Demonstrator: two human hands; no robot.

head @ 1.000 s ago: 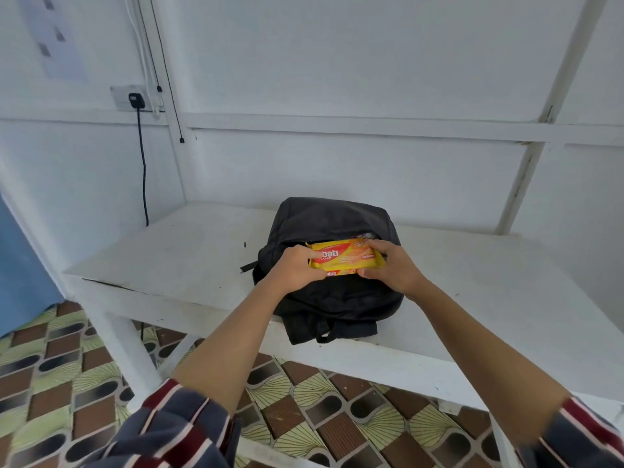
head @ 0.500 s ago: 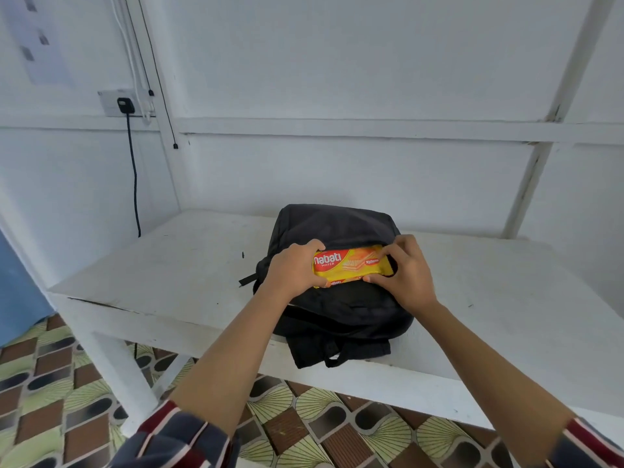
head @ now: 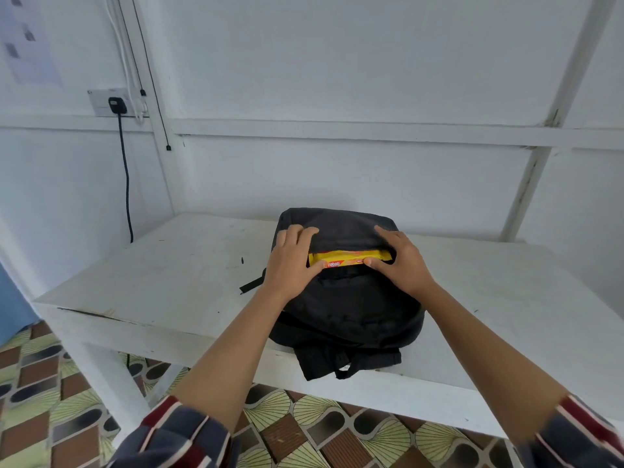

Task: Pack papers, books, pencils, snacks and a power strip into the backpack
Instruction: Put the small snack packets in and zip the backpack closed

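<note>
Head view: a black fabric backpack (head: 351, 298) lies flat on a white painted wooden table (head: 169, 265). A yellow foil snack packet (head: 347, 258) sits partly tucked in its front pocket opening, with only a strip showing. The left hand (head: 292, 261), at the packet's 9 o'clock end, and the right hand (head: 401, 261), at 3 o'clock, press it with near-straight fingers laid over the pocket flap and thumbs on its lower edge.

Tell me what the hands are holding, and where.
Snack pack, half inside the backpack: left hand and right hand press its two ends with their thumbs.
</note>
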